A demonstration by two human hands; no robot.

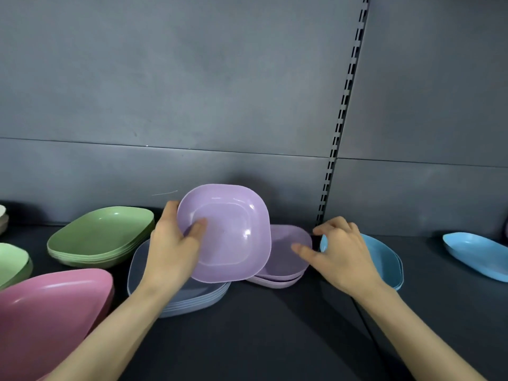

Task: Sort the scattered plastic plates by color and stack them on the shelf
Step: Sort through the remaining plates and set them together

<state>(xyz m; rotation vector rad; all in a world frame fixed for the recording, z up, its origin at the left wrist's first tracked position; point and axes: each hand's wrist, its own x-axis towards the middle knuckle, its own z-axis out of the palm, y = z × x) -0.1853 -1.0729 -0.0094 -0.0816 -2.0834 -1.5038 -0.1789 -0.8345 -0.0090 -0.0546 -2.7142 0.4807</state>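
My left hand grips a purple plate by its left rim, thumb inside, and holds it tilted above the shelf. Behind and to the right of it lies a small stack of purple plates. My right hand rests at that stack's right edge, thumb touching the rim, fingers loosely bent and holding nothing. Under the held plate sits a stack of grey-blue plates.
A green stack sits at the back left, another green plate at the far left, pink plates at the front left. Blue plates lie right of my right hand, one more blue plate farther right. The dark shelf runs along the front.
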